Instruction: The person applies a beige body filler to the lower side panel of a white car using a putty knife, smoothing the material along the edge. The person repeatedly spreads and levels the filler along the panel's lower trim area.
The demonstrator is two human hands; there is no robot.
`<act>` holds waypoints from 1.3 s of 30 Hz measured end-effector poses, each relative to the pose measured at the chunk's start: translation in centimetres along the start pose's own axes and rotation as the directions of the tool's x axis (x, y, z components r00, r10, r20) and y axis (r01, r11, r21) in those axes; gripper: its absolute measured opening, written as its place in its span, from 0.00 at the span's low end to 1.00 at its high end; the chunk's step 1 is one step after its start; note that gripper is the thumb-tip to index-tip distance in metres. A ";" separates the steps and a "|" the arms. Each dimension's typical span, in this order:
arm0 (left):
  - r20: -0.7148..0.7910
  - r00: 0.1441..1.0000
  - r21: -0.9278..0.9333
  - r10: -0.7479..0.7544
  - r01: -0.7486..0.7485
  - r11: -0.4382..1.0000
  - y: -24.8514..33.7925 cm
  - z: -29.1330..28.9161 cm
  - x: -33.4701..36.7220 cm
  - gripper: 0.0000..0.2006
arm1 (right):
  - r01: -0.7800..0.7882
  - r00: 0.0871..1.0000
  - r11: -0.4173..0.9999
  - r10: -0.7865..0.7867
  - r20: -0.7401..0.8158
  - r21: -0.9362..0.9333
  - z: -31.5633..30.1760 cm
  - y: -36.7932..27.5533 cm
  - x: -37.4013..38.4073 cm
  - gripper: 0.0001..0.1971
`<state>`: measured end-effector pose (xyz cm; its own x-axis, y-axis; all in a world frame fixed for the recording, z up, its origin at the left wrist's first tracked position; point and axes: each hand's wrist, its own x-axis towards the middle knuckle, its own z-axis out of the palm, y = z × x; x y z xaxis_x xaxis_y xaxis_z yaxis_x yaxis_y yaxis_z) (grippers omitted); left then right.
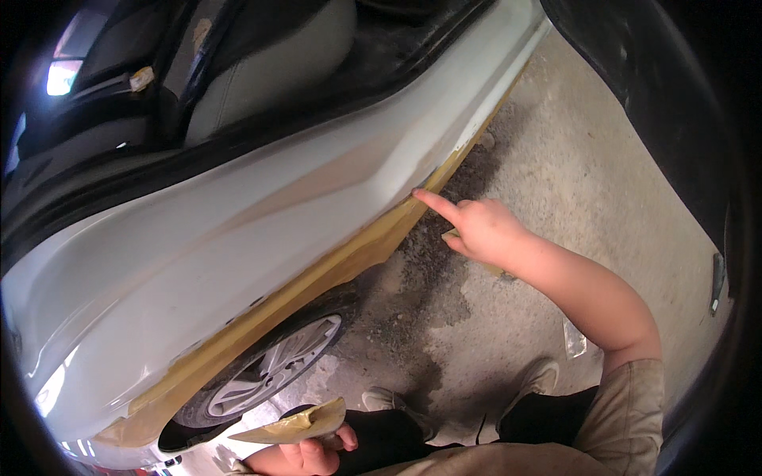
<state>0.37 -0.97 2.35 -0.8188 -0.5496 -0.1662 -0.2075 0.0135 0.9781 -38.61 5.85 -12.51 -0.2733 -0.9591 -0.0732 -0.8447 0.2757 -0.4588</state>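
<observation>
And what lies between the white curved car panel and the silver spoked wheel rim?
A long yellow-brown paper-like strip, then the black rubber tyre; the head view shows this.

A white car [238, 206] has tan paper [317, 278] stuck along its edge, just above the wheel [274, 365]. Up and right of the wheel, the right hand [484, 226] touches that edge with one finger and holds a mostly hidden yellowish piece [450, 236]. Below the wheel, the left hand [313, 456] holds a flat tan sheet [298, 426] with yellow goo on it.
</observation>
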 end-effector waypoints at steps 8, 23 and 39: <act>-0.150 0.984 -0.064 0.093 -0.103 0.993 -1.4 1.9 -0.6 0.24 | 0.415 0.826 0.901 -0.430 -0.363 -0.123 -4.1 -7.9 -5.1 0.40; 0.006 0.998 0.003 0.057 -0.057 0.998 -0.9 0.5 -0.1 0.23 | 0.664 0.627 0.731 -0.659 -0.415 -0.157 -6.3 -14.2 -7.6 0.33; 0.084 0.946 0.754 0.315 -0.266 0.600 -2.5 -1.1 -2.7 0.21 | 0.317 0.907 0.948 -0.289 -0.306 0.043 0.7 -1.7 -1.3 0.46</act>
<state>3.70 -0.43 0.46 -0.8843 -0.4454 0.1401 -0.3102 0.7846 0.5368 -36.53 6.64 -12.22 -0.1444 -0.9301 0.3377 -0.8673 -0.0453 -0.4957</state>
